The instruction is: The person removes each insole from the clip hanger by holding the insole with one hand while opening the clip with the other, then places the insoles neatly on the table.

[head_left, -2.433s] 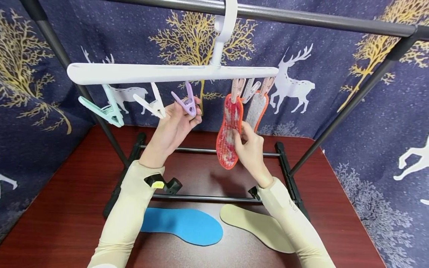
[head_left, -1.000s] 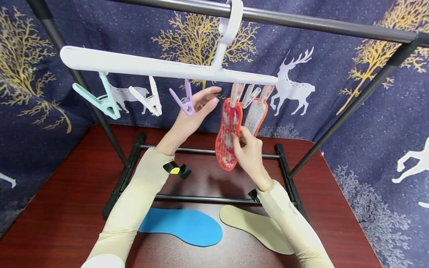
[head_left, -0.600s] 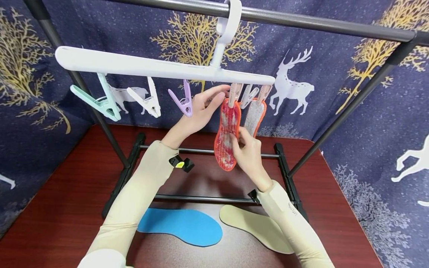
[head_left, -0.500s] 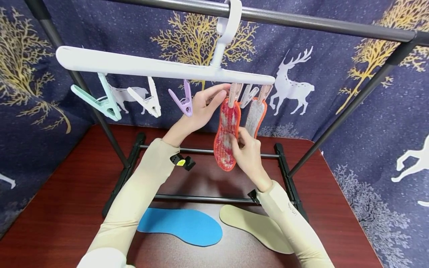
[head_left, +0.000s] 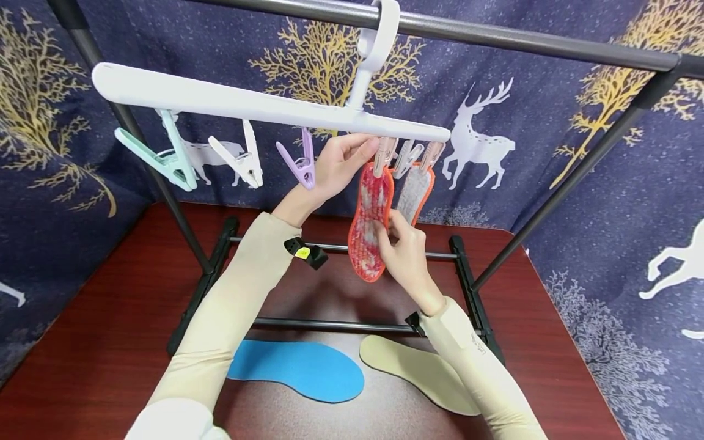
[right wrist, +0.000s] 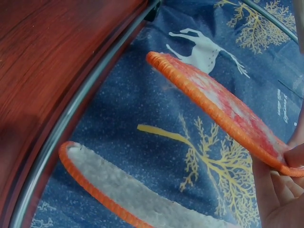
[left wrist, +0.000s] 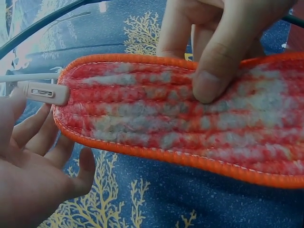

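Note:
A red and white insole (head_left: 371,226) with orange edging hangs from a pink clothespin (head_left: 384,157) on a white hanger (head_left: 247,105). My left hand (head_left: 334,168) pinches the handle end of that clothespin; in the left wrist view, the thumb lies on the clothespin (left wrist: 47,92) and the other fingers are partly behind it. My right hand (head_left: 406,247) grips the insole at mid-length, thumb on the patterned face, fingers behind. Just behind hangs a grey insole (head_left: 415,192) with orange edging, under another pink clothespin (head_left: 432,155). A whitish clip (head_left: 408,157) sits between them.
Mint (head_left: 165,156), white (head_left: 242,157) and purple (head_left: 302,162) clips hang along the hanger's left half. The hanger hooks over a black rack bar (head_left: 495,40). A blue insole (head_left: 299,366) and a beige insole (head_left: 420,373) lie on the dark red table (head_left: 99,342).
My left hand has moved right from near the purple clip to the pink clothespin on the red insole. The hanger's left end has risen. My right hand still grips the insole.

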`<state>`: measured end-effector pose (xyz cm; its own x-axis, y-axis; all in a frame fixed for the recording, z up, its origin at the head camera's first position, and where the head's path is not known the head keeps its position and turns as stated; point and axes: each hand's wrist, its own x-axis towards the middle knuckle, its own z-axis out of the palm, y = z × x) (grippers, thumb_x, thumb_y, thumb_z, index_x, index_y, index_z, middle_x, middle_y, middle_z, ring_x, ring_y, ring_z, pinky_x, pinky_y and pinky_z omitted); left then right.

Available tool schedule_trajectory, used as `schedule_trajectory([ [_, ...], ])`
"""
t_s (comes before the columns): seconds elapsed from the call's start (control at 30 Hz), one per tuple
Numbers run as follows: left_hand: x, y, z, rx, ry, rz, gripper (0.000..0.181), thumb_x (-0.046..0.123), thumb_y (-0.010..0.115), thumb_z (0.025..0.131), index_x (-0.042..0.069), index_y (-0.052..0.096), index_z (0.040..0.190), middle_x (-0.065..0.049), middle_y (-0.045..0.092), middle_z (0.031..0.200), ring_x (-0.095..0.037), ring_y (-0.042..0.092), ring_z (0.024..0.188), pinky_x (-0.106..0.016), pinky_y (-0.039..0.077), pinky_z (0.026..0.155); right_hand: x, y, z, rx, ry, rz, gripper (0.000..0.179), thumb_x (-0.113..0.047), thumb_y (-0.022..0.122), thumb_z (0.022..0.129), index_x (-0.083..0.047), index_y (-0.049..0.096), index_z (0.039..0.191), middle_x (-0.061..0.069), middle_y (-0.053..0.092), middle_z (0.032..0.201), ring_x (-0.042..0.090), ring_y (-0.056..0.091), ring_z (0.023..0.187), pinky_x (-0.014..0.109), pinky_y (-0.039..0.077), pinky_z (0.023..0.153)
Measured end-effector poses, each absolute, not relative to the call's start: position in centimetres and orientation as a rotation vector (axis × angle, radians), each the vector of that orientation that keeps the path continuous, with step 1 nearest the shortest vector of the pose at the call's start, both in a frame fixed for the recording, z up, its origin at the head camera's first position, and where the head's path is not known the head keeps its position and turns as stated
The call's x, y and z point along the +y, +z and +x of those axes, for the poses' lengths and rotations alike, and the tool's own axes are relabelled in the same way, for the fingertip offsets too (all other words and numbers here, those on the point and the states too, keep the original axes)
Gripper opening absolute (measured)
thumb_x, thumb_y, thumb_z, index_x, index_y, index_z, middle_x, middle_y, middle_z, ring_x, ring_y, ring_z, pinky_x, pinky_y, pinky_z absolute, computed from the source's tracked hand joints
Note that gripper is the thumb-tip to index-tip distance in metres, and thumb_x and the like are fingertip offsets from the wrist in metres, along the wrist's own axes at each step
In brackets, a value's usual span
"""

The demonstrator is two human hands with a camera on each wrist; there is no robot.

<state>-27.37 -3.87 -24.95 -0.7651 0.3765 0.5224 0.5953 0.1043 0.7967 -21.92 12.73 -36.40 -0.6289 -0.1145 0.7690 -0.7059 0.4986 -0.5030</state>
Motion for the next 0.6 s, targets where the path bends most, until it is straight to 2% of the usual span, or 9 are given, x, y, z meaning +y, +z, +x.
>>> schedule_trajectory([
  [0.13,-3.73,-24.77,-27.42,-2.184,-1.769,-0.994,0.037,0.012,0.049,0.098,0.0,0.057,0.133,-0.016,0.06,0.132,-0.016,0.062,0.112,-0.022,0.046,0.088,12.63,-36.35,-21.87,-2.071,1.109,0.671,0.009,-0.007,0.062,0.093,0.0,0.063,0.099,0.011,0.072,0.079,0.016,0.071,0.068,0.015,0.05,0.056],
  [0.4,-3.56,-24.56,-27.38,-2.132,-1.904,-1.068,0.036,0.004,0.051,0.097,-0.008,0.055,0.131,-0.026,0.062,0.124,-0.03,0.064,0.114,-0.031,0.053,0.092,12.54,-36.34,-21.75,-2.073,1.065,0.677,0.01,-0.008,0.063,0.093,0.0,0.061,0.097,0.01,0.071,0.072,0.014,0.07,0.064,0.017,0.051,0.054],
  [0.6,-3.54,-24.73,-27.45,-2.054,-2.035,-1.098,0.034,0.001,0.05,0.097,-0.009,0.056,0.129,-0.03,0.063,0.118,-0.028,0.067,0.108,-0.033,0.054,0.09,12.55,-36.57,-21.65,-2.05,1.056,0.623,0.013,-0.011,0.067,0.091,-0.001,0.066,0.098,0.01,0.073,0.079,0.015,0.072,0.066,0.017,0.05,0.055],
])
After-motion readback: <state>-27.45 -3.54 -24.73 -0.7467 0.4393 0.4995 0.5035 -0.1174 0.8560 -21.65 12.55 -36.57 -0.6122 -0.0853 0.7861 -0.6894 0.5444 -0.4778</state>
